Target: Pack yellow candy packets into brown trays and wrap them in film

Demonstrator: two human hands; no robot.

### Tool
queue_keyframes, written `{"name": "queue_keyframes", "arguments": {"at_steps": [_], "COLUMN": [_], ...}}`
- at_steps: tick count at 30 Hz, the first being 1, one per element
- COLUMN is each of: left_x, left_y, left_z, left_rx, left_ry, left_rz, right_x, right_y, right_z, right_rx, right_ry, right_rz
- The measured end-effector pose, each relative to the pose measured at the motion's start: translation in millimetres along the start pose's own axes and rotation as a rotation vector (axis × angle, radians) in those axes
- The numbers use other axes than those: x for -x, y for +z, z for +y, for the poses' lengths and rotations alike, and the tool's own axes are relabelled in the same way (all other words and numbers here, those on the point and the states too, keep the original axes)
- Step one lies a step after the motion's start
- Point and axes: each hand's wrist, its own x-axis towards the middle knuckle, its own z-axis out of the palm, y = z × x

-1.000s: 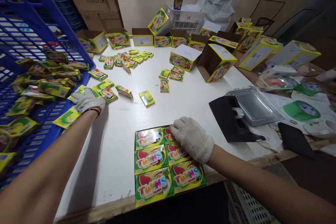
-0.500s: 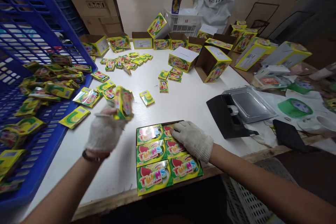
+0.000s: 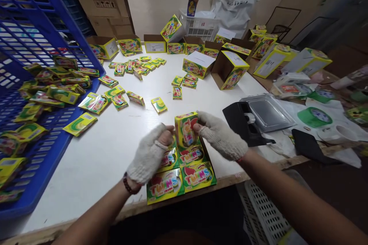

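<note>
Both my hands wear pale knitted gloves with bare fingertips. Between them a small yellow-green Twins box (image 3: 186,132) is held upright, tilted slightly, over the far end of an open carton. My right hand (image 3: 221,136) grips its right side, thumb on the printed front. My left hand (image 3: 152,153) has its fingers curled, with fingertips at the box's left edge. Below, in the shallow carton (image 3: 209,157), flat Twins boxes (image 3: 199,175) lie in two columns, watermelon print facing up. My left hand hides part of the left column.
A blue basket (image 3: 54,130) of small packs stands at left. Loose packs (image 3: 159,105) are scattered across the white table (image 3: 120,157). Open display cartons (image 3: 230,71) line the back. At right are a black tape dispenser (image 3: 244,124), a clear tray (image 3: 268,113) and green tape (image 3: 314,116).
My left hand has carried the small box rightward to above the carton. My right hand has lifted off the carton's contents and now grips the box. One loose pack now shows where the left hand was.
</note>
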Motion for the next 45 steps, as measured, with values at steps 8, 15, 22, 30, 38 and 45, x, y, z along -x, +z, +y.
{"name": "queue_keyframes", "arguments": {"at_steps": [8, 15, 22, 30, 38, 45], "left_x": [-80, -65, -62, -22, -13, -28], "left_y": [-181, -249, -252, -116, -2, 15], "left_z": [-34, -64, -52, -12, 6, 11], "left_rx": [-1.430, -1.582, -1.123, -0.222, -0.191, -0.649], "left_ry": [0.042, 0.011, -0.018, -0.072, 0.033, 0.386], "left_rz": [0.493, 0.419, 0.609, 0.160, -0.013, -0.024], "right_x": [-19, 1, 20, 12, -11, -22], "right_y": [9, 46, 62, 44, 25, -12], "right_z": [15, 44, 60, 49, 4, 19], "right_rx": [0.668, 0.605, 0.608, 0.266, -0.386, -0.054], "right_ry": [-0.147, -0.168, -0.285, -0.059, 0.169, -0.150], "right_rz": [-0.594, -0.258, -0.075, -0.064, 0.059, 0.165]}}
